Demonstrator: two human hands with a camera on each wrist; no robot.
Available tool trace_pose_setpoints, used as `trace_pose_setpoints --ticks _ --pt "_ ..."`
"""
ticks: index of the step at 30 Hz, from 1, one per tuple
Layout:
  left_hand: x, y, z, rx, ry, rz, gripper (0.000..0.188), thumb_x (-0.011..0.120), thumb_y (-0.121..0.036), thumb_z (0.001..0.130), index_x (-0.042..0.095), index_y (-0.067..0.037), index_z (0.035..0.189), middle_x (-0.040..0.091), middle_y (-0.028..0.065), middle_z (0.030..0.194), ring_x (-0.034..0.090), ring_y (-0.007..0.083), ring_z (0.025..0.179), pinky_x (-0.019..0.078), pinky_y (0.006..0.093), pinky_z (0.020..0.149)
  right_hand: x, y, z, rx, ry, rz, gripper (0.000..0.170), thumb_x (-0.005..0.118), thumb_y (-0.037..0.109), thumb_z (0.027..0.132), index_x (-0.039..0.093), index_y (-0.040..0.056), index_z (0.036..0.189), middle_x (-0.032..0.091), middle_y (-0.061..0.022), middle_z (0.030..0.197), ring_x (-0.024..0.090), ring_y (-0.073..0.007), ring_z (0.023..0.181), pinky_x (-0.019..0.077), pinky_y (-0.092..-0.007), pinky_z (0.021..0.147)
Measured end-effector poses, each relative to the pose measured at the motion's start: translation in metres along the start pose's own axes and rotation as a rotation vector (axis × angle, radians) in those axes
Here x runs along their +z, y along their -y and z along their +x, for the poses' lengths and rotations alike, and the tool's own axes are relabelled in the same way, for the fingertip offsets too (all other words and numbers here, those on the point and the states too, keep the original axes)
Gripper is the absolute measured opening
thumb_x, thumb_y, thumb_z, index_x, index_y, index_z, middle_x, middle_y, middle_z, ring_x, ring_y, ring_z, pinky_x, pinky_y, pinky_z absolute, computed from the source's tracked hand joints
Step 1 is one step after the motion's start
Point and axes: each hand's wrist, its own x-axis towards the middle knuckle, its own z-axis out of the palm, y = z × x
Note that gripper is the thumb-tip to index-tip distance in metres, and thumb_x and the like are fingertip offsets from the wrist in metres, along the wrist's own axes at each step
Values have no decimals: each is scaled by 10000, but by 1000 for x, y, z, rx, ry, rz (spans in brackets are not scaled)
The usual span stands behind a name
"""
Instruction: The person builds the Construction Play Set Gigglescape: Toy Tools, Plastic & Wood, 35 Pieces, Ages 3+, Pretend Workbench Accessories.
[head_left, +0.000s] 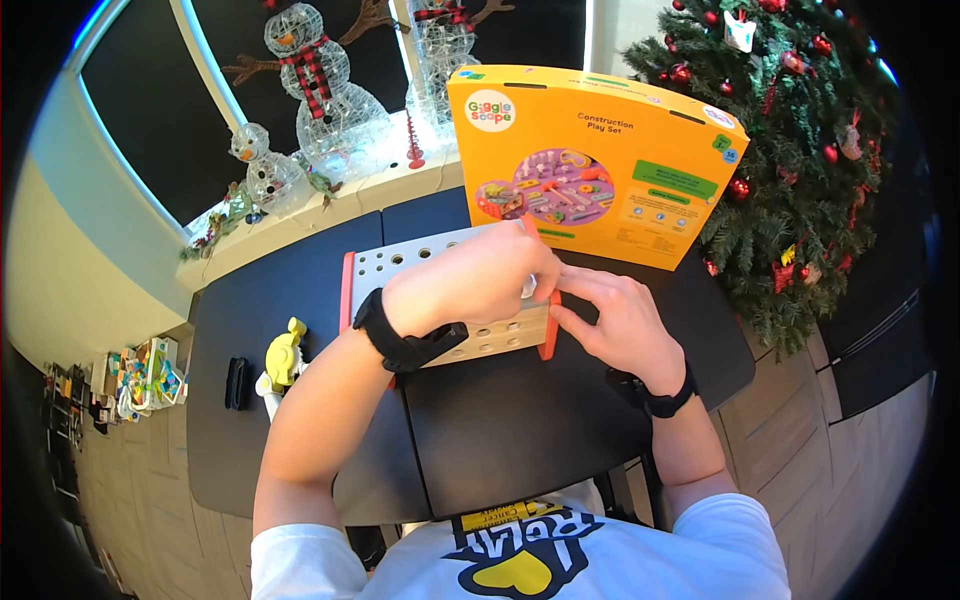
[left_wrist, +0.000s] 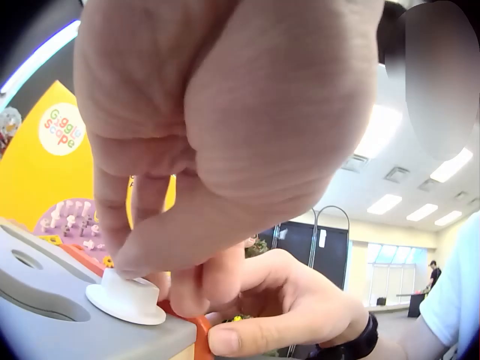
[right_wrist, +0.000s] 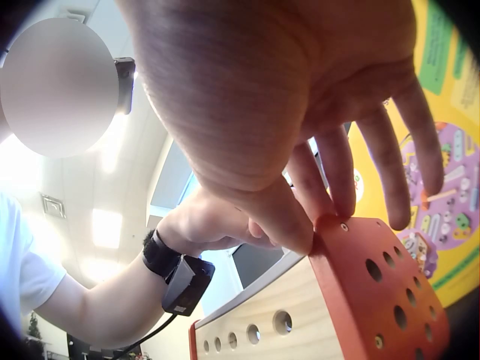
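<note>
A toy workbench with a grey top (left_wrist: pixel 45 292), a pale wooden front (right_wrist: pixel 255 319) and red end panels (right_wrist: pixel 390 300) stands on the dark table (head_left: pixel 520 420). My left hand (head_left: pixel 470 280) reaches across it, and its fingertips pinch a white plastic piece with a round flange (left_wrist: pixel 124 296) on the grey top, near the right end. My right hand (head_left: pixel 625 325) holds that red end panel at its top corner, thumb at the front and fingers over the top edge. The left hand hides part of the top in the head view.
A large yellow Construction Play Set box (head_left: pixel 600 160) stands upright behind the workbench. To the left lie a yellow-green and white toy (head_left: pixel 285 355) and a small black case (head_left: pixel 237 383). Lit snowmen (head_left: pixel 325 90) line the windowsill; a decorated tree (head_left: pixel 790 180) is at right.
</note>
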Motion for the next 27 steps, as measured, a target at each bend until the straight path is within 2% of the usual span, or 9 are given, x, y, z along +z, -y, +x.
trace_pose_setpoints --ticks 1,4,7,10,14,17,20,24,27 --pt "-1 0 -1 20 -37 -14 202 638 91 735 698 14 911 723 170 912 694 404 917 549 475 782 1 0 0 0 -5 -1 401 757 213 896 728 126 1287 721 -72 1339 727 -329 1076 611 -426 865" --pt "12 4 3 97 -352 121 81 690 -32 836 699 0 910 718 187 858 713 402 874 565 473 756 2 -2 -1 -16 -18 -8 399 754 217 899 726 132 1288 718 -64 1346 727 -328 1076 611 -426 864" --pt "18 -10 2 -231 -218 399 197 711 -191 929 706 -8 856 716 204 811 723 404 799 583 467 732 3 -1 -1 -19 -12 -14 391 751 218 904 727 134 1285 712 -52 1359 727 -324 1079 611 -424 865" --pt "23 -7 3 -236 -167 450 320 726 -289 955 716 -10 800 705 211 744 726 405 755 595 473 722 3 1 0 -27 -21 -8 384 750 220 908 730 134 1281 706 -42 1373 727 -321 1082 611 -421 867" --pt "33 10 4 -134 -216 459 303 732 -248 933 718 9 773 692 216 712 722 408 766 587 484 730 5 -3 -1 -40 -31 -10 380 755 223 907 734 127 1274 701 -38 1383 728 -317 1087 612 -418 872" --pt "24 5 4 -179 -158 395 261 742 -220 906 722 14 791 692 226 735 717 418 783 582 487 746 1 1 -1 15 17 43 428 765 173 905 716 83 1321 701 -112 1367 693 -348 1175 577 -415 963" --pt "19 -2 0 -176 -183 290 204 754 -175 875 721 15 808 697 229 766 713 422 809 577 488 771 5 -4 -2 -31 -27 -20 384 761 223 905 737 115 1272 702 -40 1381 729 -314 1085 614 -415 870" --pt "23 7 -1 -90 -140 286 133 763 -107 852 742 12 907 709 211 841 711 405 871 569 473 817 6 -5 -2 -31 -33 -12 387 764 225 902 737 116 1273 703 -40 1379 730 -315 1081 614 -416 865" --pt "20 10 0 -47 -35 266 184 749 -44 849 754 2 1027 708 195 951 699 391 948 560 458 862 4 -2 -2 -26 -24 -12 386 764 225 903 737 117 1272 703 -38 1379 729 -317 1080 613 -416 866"
